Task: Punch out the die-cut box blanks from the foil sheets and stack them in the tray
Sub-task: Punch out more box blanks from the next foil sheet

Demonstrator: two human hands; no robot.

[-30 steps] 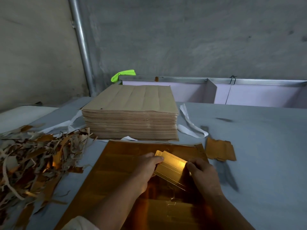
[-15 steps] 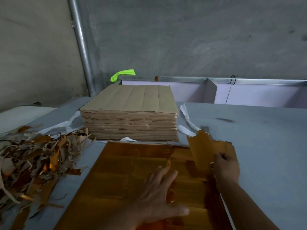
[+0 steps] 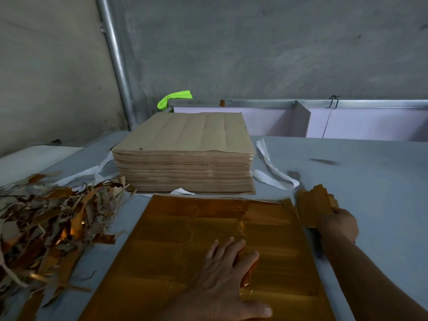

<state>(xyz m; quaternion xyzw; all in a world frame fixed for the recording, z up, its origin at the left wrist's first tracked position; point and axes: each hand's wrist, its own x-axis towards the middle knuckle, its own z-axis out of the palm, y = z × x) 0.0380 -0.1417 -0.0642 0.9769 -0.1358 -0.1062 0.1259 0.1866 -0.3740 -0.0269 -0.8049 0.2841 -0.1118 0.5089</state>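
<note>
The left hand (image 3: pixel 222 281) and right hand (image 3: pixel 339 222) are bare. Both forearms (image 3: pixel 370 274) run uncovered to the lower edge of view.

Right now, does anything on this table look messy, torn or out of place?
Yes. A loose heap of scrap strips sprawls over the table's left side, and white strips lie loose beside the brown sheet stack. The foil sheet under the left hand shows a ragged, frayed tear line near its middle.

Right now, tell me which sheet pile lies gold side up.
The low foil sheets under the flat left hand, nearest you; the tall stack behind shows only dull brown paper on top.
</note>
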